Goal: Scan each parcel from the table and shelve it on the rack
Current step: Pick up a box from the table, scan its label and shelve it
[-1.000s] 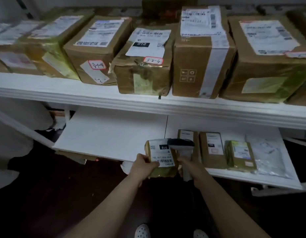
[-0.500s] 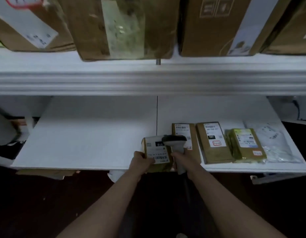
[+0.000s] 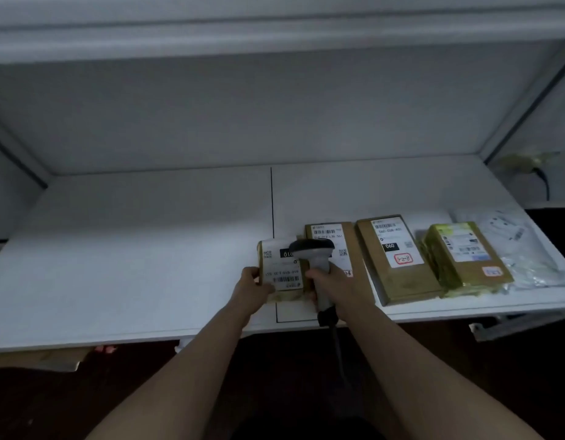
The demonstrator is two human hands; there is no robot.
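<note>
scanner [image 3: 312, 249] covers part of the label [image 3: 282, 273] on the held parcel [image 3: 290, 295]; print too blurred to read

White flat shelf board [image 3: 132, 265]: a brown cardboard parcel [image 3: 346, 238] just beyond the right hand [image 3: 341, 281], then rightward a second brown labelled parcel [image 3: 398, 268], a yellow-taped packet [image 3: 465, 258] and a clear plastic bag [image 3: 525, 249].

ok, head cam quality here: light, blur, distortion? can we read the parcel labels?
Head view: dim, bluish light, with the floor under the shelf nearly black. Head view: the wide angle bends the shelf's edges near the corners. Head view: soft throughout; "060" on the flat brown parcel reads, fine print on the held parcel is smeared, and the scanner covers part of that label.
</note>
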